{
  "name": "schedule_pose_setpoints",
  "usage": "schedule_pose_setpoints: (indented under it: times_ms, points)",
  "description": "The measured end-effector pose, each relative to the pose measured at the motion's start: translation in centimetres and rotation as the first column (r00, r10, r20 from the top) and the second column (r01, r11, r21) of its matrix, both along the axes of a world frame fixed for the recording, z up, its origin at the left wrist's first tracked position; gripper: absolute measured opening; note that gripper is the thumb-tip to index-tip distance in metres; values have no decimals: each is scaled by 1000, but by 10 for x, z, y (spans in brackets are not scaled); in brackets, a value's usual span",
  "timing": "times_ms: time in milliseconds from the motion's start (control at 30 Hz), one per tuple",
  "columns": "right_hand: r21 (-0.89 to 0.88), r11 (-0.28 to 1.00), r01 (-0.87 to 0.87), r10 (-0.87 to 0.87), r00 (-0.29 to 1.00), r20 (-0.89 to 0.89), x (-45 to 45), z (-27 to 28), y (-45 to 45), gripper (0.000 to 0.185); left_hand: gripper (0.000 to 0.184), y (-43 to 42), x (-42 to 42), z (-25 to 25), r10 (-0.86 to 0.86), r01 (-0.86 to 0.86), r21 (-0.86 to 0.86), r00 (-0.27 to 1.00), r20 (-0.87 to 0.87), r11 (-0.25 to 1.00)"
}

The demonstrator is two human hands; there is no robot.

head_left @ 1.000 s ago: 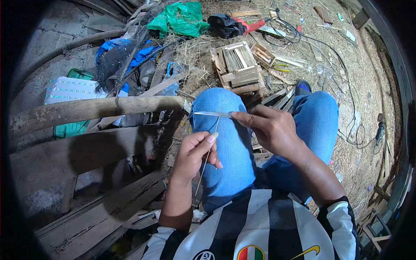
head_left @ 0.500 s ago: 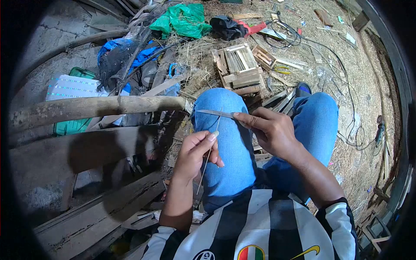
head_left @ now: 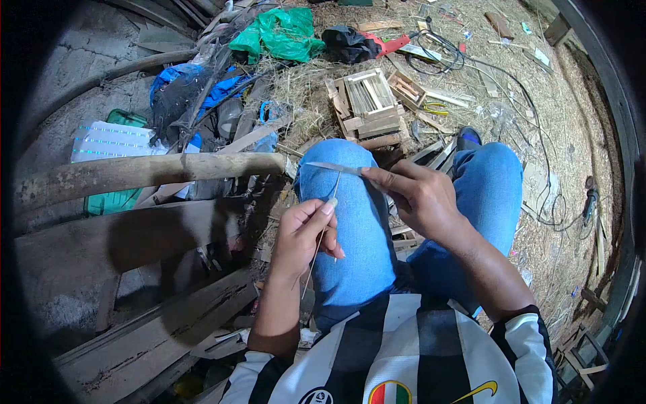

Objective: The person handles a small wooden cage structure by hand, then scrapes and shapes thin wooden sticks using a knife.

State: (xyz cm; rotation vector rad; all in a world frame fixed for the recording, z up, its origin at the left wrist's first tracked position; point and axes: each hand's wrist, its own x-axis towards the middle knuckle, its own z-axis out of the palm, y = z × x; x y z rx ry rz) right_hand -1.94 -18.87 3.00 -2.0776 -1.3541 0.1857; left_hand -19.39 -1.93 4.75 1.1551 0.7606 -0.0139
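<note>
Straw-strewn floor (head_left: 572, 128) — knife (head_left: 333, 166), pinched by right hand (head_left: 422, 200), sits higher now — left hand (head_left: 304, 232) pinches thin strip (head_left: 337, 186).

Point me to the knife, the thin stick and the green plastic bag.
Knife (head_left: 331, 166): head view, on the middle of its blade.
Thin stick (head_left: 337, 186): head view, on its upper part, below the blade.
Green plastic bag (head_left: 285, 38): head view, on its crumpled middle.

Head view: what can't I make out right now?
Held end of blade, head view: hidden by right hand.
Middle of thin strip, head view: covered by left hand.
Whether blade cuts strip, head view: too small to tell.
Black shirt badge, head view: cut off by bottom edge.
</note>
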Motion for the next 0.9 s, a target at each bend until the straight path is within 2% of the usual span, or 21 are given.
schedule_pose_setpoints:
  times_ms: [100, 167, 300, 500, 567, 633, 900]
  points:
    - [2, 998, 57, -57, 998, -12, 2, 1, 1, 39, 32, -1, -3, -1, 8, -8, 5, 1000, 10, 1000]
    - [47, 999, 24, -24, 1000, -10, 0, 1, 0, 40, 32, 0, -2, -1, 9, -9, 11, 1000, 16, 1000]
    - [19, 998, -60, 60, 998, 10, -5, 3, 1, 44, 32, 1, -3, 1, 0, 1, -5, 1000, 24, 1000]
    - [12, 1000, -9, 9, 999, 33, 0, -2, 2, 56, 32, 1, -3, 0, -17, 17, -1, 999, 51, 1000]
    - [39, 999, -36, 35, 999, 30, -3, 1, 0, 53, 32, 2, -2, -1, -16, 17, -3, 999, 48, 1000]
    - [64, 996, -69, 68, 997, 22, -5, 4, -1, 50, 34, 5, -4, 0, -18, 23, -85, 998, 58, 996]
    - [-7, 1000, -13, 13, 1000, -6, -3, 6, 1, 52, 36, 5, -4, -3, -28, 34, -77, 997, 78, 996]
